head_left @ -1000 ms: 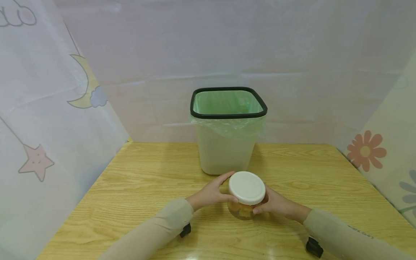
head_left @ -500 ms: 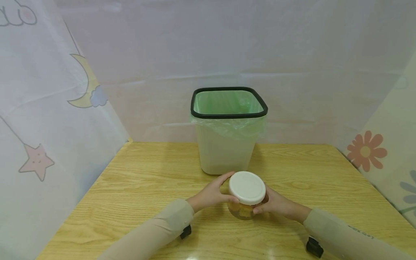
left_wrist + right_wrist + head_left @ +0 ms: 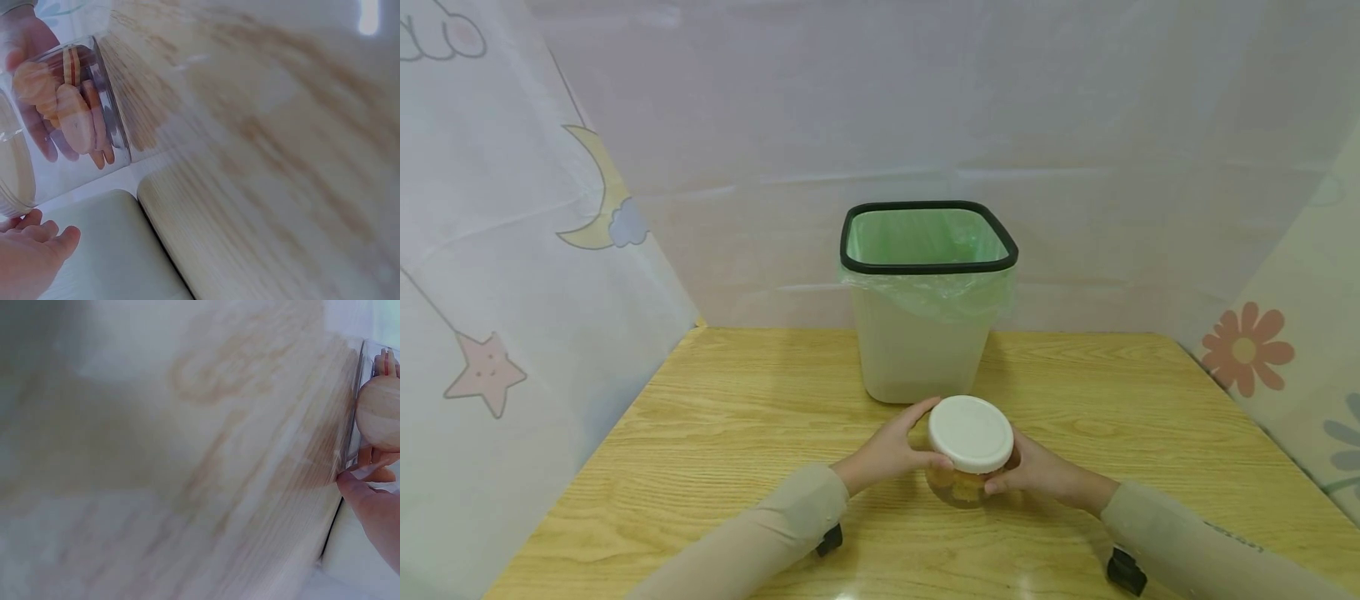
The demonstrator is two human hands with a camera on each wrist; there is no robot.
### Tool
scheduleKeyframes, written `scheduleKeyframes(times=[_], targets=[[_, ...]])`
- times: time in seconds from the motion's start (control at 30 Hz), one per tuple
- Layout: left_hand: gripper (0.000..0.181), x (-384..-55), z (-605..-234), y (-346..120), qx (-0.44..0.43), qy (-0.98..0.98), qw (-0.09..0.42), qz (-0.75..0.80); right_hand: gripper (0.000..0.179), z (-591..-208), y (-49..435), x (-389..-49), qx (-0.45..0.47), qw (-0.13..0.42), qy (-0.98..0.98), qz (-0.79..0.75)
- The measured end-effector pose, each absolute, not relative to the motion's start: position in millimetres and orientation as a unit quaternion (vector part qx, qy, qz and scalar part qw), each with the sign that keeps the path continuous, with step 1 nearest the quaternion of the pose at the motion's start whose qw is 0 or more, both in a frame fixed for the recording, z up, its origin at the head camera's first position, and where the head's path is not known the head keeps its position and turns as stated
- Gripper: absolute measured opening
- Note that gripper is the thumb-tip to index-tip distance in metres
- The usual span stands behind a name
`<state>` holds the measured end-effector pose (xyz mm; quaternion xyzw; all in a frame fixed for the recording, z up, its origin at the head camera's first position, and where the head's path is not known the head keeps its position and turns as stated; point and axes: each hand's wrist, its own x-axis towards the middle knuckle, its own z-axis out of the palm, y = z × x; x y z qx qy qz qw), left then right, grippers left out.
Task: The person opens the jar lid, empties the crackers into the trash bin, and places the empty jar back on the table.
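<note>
A clear jar (image 3: 81, 175) with a white lid (image 3: 972, 432) stands on the wooden table near its front. Through its wall show several round tan cookies (image 3: 76, 119), one a sandwich with a reddish filling. My left hand (image 3: 891, 448) grips the lid at its left edge, thumb in front and fingers behind. Low on the right side, my right hand (image 3: 1043, 471) holds the jar's body. In the right wrist view the right thumb (image 3: 372, 509) lies by the jar's base; the right hand's other fingers are partly hidden behind the jar in the head view.
Just behind the jar stands a white bin (image 3: 921, 350) with a black rim and a pale green plastic liner (image 3: 917, 233). The wooden table (image 3: 737, 400) is bounded by pale printed curtains (image 3: 760, 100) at the back and both sides.
</note>
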<state>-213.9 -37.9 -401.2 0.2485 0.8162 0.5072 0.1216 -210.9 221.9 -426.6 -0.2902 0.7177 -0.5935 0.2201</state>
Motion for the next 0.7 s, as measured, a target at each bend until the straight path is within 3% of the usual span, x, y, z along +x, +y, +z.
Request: scheduleKeyframes(times=[0.37, 0.7], targets=[[0.094, -216.1, -395.4, -42.1, 0.262, 0.817, 0.136, 0.495, 0.092, -425.5, 222.0, -210.5, -0.298, 0.227, 0.715, -0.591], [0.096, -234.8, -392.0, -47.9, 0.321, 0.790, 0.186, 0.488, 0.093, -426.6, 222.2, -211.5, -0.301, 0.223, 0.712, -0.595]])
